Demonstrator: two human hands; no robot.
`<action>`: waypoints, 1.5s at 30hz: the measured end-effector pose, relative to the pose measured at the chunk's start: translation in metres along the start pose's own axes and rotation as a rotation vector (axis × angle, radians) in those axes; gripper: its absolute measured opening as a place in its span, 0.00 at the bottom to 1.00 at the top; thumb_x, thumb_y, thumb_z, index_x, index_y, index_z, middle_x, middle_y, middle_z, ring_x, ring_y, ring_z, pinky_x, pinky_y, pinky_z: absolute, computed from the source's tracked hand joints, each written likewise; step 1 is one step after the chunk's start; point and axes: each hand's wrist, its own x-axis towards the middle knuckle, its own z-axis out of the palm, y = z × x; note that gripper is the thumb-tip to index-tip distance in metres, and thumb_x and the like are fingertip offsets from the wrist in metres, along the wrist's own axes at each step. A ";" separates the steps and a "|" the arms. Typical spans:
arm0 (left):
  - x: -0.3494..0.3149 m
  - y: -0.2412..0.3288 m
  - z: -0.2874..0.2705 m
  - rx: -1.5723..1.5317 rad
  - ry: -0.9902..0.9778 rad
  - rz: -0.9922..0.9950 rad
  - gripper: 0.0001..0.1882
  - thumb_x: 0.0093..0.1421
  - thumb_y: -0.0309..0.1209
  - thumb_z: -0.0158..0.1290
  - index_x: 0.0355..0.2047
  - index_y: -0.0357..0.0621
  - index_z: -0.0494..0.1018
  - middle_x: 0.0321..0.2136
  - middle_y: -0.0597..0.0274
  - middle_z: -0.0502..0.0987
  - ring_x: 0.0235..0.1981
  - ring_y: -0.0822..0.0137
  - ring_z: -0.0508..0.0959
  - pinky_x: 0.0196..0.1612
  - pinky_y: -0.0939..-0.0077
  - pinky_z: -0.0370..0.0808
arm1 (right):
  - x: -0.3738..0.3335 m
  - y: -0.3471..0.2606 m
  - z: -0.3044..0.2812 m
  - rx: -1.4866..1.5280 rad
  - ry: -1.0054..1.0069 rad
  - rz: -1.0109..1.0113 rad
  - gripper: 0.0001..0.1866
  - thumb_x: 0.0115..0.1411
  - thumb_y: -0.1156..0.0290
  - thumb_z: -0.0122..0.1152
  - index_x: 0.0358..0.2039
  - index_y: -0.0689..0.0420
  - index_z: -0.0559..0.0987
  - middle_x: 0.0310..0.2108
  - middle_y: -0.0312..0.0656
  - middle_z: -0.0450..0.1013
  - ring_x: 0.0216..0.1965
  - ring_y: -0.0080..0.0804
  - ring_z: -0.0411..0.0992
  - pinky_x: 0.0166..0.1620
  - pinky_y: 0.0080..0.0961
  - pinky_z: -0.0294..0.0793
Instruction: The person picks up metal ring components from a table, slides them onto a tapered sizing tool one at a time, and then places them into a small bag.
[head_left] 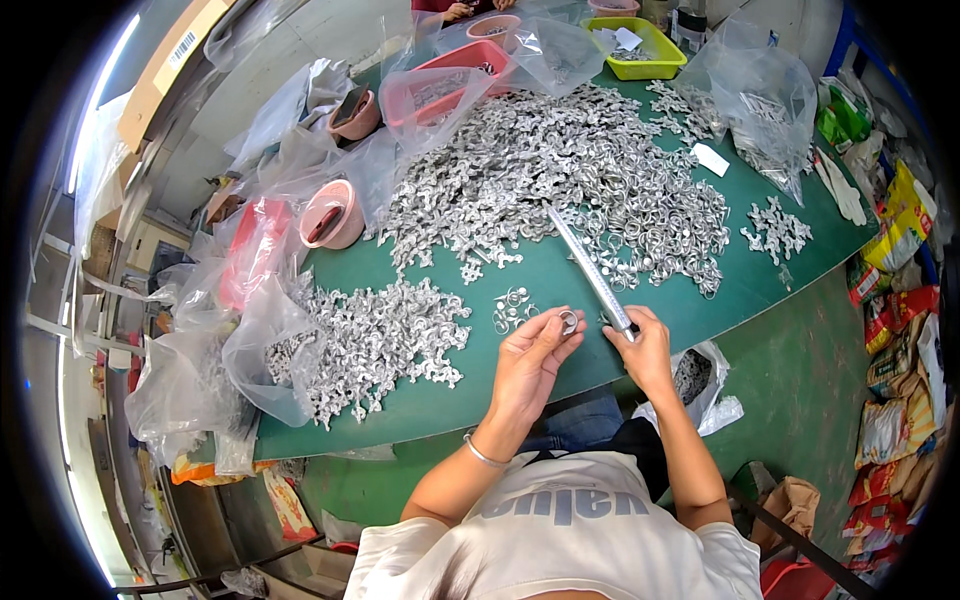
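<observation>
My left hand [532, 352] pinches a silver ring [569, 321] between thumb and fingers, just over the near edge of the green table. In my right hand [645, 352] is the thick end of a ring mandrel [590, 268], a tapered metal stick with scale marks. Its thin tip points away from me and reaches the big heap. That heap of small metal pieces [490, 170] has many loose rings [655, 220] on its right side. Close to my left hand lies a small group of rings [512, 308] on the tabletop.
Another pile of metal pieces [380, 340] spreads at the left, beside plastic bags [262, 345] and a pink bowl [346, 232]. Farther back are a yellow-green basket [655, 68] and a co-worker's hand [457, 12]. At right lie a small pile [775, 232] and a glove [838, 188].
</observation>
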 end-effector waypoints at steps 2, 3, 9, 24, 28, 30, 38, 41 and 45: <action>0.002 0.003 -0.003 0.004 0.027 0.028 0.15 0.58 0.29 0.48 0.43 0.32 0.67 0.39 0.50 0.73 0.41 0.62 0.74 0.47 0.72 0.72 | -0.002 -0.011 -0.006 0.031 0.018 -0.031 0.10 0.44 0.78 0.63 0.27 0.67 0.74 0.27 0.45 0.70 0.26 0.31 0.68 0.30 0.24 0.65; 0.003 0.005 -0.005 0.010 0.051 0.048 0.15 0.58 0.28 0.49 0.43 0.32 0.67 0.40 0.48 0.73 0.42 0.61 0.74 0.48 0.71 0.71 | -0.005 -0.020 -0.015 0.082 -0.005 -0.005 0.10 0.43 0.78 0.63 0.28 0.67 0.74 0.28 0.45 0.70 0.26 0.31 0.68 0.30 0.23 0.65; 0.009 0.023 -0.006 -0.045 0.064 0.122 0.16 0.56 0.26 0.51 0.44 0.31 0.65 0.42 0.48 0.72 0.45 0.60 0.73 0.51 0.69 0.69 | -0.033 -0.053 -0.084 0.150 -0.247 0.017 0.12 0.41 0.79 0.64 0.29 0.67 0.75 0.25 0.42 0.68 0.25 0.29 0.65 0.29 0.22 0.63; -0.013 0.041 0.015 0.000 -0.158 0.093 0.20 0.53 0.21 0.51 0.47 0.30 0.63 0.43 0.50 0.70 0.50 0.55 0.69 0.54 0.66 0.66 | -0.060 -0.077 -0.107 -0.003 -0.222 -0.026 0.14 0.38 0.82 0.64 0.30 0.64 0.77 0.20 0.41 0.66 0.21 0.31 0.64 0.25 0.23 0.61; -0.023 0.035 0.028 -0.011 -0.231 -0.031 0.19 0.54 0.22 0.51 0.46 0.30 0.64 0.43 0.49 0.70 0.49 0.50 0.68 0.54 0.60 0.65 | -0.063 -0.086 -0.099 0.008 -0.202 -0.047 0.13 0.37 0.82 0.64 0.28 0.65 0.76 0.17 0.40 0.63 0.18 0.28 0.61 0.22 0.22 0.58; -0.025 0.040 0.031 0.012 -0.255 -0.052 0.19 0.54 0.21 0.51 0.46 0.30 0.64 0.43 0.48 0.70 0.49 0.49 0.68 0.54 0.59 0.65 | -0.064 -0.088 -0.099 0.023 -0.152 -0.074 0.12 0.36 0.81 0.64 0.26 0.65 0.76 0.16 0.39 0.62 0.17 0.26 0.60 0.21 0.21 0.56; -0.031 0.054 0.031 0.183 -0.293 -0.082 0.19 0.50 0.25 0.57 0.41 0.30 0.68 0.39 0.42 0.73 0.44 0.49 0.72 0.49 0.58 0.69 | -0.071 -0.096 -0.115 0.008 -0.247 -0.066 0.12 0.41 0.81 0.62 0.30 0.63 0.76 0.17 0.42 0.63 0.17 0.33 0.61 0.22 0.24 0.58; -0.035 0.052 0.033 0.250 -0.286 -0.024 0.18 0.48 0.25 0.59 0.38 0.29 0.69 0.36 0.43 0.74 0.41 0.50 0.75 0.47 0.60 0.71 | -0.074 -0.093 -0.116 0.000 -0.257 -0.075 0.12 0.41 0.82 0.60 0.30 0.63 0.76 0.18 0.43 0.64 0.18 0.35 0.62 0.22 0.25 0.60; -0.039 0.059 0.038 0.332 -0.331 0.003 0.17 0.45 0.25 0.61 0.34 0.28 0.71 0.33 0.43 0.75 0.37 0.53 0.77 0.43 0.64 0.74 | -0.076 -0.091 -0.117 -0.026 -0.252 -0.112 0.14 0.40 0.84 0.56 0.32 0.62 0.75 0.19 0.45 0.65 0.19 0.39 0.64 0.23 0.26 0.62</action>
